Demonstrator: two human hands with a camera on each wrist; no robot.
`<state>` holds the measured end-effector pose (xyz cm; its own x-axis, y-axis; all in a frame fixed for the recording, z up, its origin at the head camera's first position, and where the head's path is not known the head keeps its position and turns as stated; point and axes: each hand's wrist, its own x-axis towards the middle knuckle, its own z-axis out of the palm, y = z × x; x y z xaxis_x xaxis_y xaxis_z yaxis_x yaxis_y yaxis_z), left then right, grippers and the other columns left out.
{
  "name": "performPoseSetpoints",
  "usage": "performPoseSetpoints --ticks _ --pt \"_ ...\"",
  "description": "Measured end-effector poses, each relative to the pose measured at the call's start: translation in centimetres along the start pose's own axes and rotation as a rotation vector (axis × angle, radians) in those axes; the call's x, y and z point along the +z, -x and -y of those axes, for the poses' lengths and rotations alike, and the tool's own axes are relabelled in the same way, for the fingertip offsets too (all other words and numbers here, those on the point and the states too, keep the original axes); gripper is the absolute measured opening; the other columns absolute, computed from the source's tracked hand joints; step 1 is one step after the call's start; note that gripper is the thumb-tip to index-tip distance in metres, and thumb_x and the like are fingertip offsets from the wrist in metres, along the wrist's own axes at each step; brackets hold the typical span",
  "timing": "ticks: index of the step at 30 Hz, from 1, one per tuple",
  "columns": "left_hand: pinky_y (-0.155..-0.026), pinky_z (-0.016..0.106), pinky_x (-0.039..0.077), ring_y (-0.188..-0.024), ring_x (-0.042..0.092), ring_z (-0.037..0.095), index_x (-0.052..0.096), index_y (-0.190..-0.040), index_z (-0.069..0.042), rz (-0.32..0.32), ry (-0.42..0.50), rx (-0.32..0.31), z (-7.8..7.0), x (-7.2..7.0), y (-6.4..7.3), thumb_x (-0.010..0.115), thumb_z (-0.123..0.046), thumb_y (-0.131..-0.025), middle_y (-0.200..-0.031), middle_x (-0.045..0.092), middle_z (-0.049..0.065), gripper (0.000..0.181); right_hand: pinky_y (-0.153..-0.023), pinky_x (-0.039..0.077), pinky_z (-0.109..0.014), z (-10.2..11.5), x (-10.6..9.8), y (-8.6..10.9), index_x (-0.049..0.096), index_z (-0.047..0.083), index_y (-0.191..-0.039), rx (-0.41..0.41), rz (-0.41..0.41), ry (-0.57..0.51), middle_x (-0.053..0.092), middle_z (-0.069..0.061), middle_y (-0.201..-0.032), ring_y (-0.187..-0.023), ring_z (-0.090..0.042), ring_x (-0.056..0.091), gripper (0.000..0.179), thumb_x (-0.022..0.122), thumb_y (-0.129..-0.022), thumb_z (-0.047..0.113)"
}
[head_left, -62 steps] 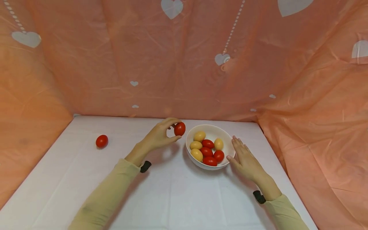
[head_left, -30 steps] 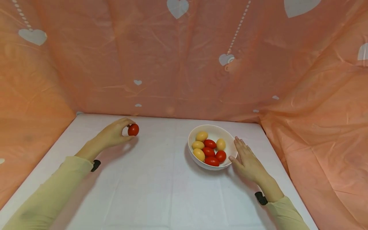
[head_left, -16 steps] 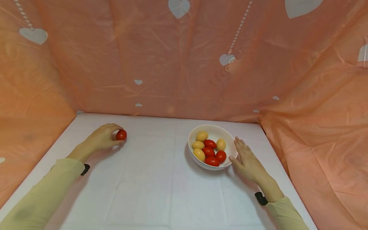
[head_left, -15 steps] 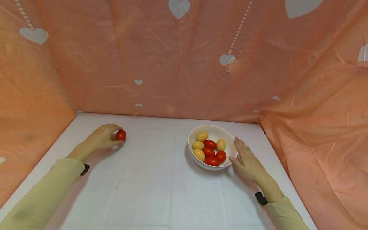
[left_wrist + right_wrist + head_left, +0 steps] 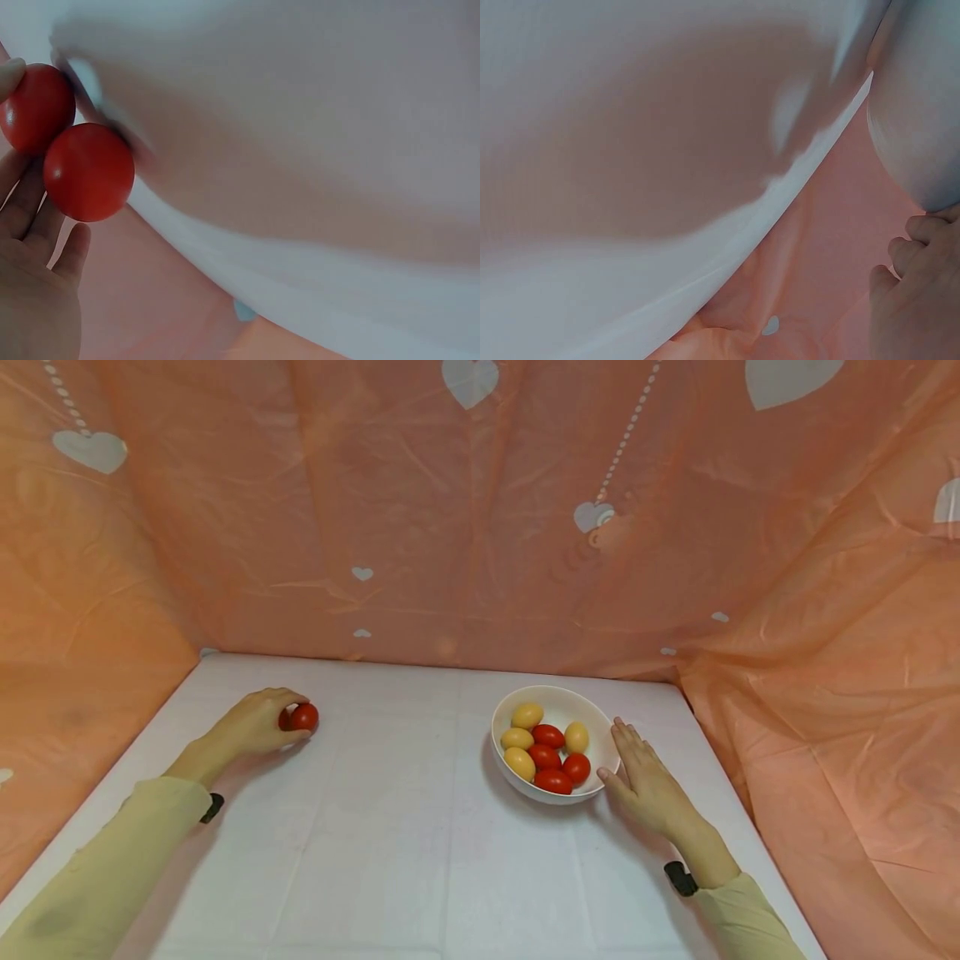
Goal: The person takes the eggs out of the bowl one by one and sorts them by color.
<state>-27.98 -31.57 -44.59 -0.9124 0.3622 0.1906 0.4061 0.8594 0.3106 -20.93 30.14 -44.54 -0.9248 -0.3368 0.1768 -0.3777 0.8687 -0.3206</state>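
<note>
Orange drape (image 5: 465,547) with white heart prints (image 5: 470,381) is hanging behind the white bowl (image 5: 601,745) and off to both sides of it; white tablecloth (image 5: 375,835) is covering the surface under it.

Left hand (image 5: 251,724) is sitting well left of the bowl, thumb and fingertips pinching a red plum tomato (image 5: 305,717); key relation: that tomato is lying on the bowl-facing side of the left hand, so left is being the nearer hand, right is staying well apart beside the bowl; long axis isn't reading clearly, it's looking near-round; a second red plum tomato (image 5: 88,174) is sitting between the pinched one and the left palm, farther from the bowl; can't tell whether the two are touching.

Right hand (image 5: 648,785) is resting at the bowl's right rim, fingers straight, gripping nothing.

Bowl is standing upright and holding eight pieces; four red plum tomatoes (image 5: 544,757) are grouping from its middle to its near edge; of four yellow oval fruits (image 5: 519,765), three are lining its left wall, one is lying right of its middle.
</note>
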Motion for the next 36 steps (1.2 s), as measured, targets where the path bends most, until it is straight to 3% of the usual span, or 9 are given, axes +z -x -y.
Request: performPoseSetpoints --ticks 14,26,36 --pt "-0.098 0.062 0.050 -0.113 0.062 0.046 0.065 -0.126 0.008 0.011 0.036 -0.013 -0.1 -0.1 0.4 0.085 -0.017 -0.085 -0.123 0.066 0.029 0.052 -0.123 0.019 -0.064 0.1 0.0 0.0 0.024 -0.005 -0.162 -0.002 -0.004 0.003 0.021 -0.023 -0.169 -0.156 -0.046 0.018 0.079 0.058 -0.105 0.038" --pt "-0.103 0.063 0.047 -0.124 0.054 0.048 0.061 -0.134 0.007 0.028 0.056 -0.031 -0.7 -0.5 0.4 0.085 -0.019 -0.085 -0.135 0.060 0.030 0.060 -0.123 0.019 -0.064 0.1 -0.1 0.0 0.023 -0.005 -0.162 0.009 0.002 0.002 0.020 -0.023 -0.170 -0.156 -0.045 0.017 0.079 0.058 -0.106 0.039" --pt "-0.110 0.064 0.040 -0.133 0.050 0.046 0.059 -0.138 0.002 -0.061 0.098 0.012 -3.1 -0.2 -0.1 0.076 -0.017 -0.094 -0.142 0.057 0.024 0.051 -0.123 0.018 -0.064 -0.1 0.1 -0.1 0.023 -0.004 -0.162 0.009 0.005 -0.004 0.020 -0.022 -0.170 -0.157 -0.044 0.016 0.080 0.058 -0.105 0.039"
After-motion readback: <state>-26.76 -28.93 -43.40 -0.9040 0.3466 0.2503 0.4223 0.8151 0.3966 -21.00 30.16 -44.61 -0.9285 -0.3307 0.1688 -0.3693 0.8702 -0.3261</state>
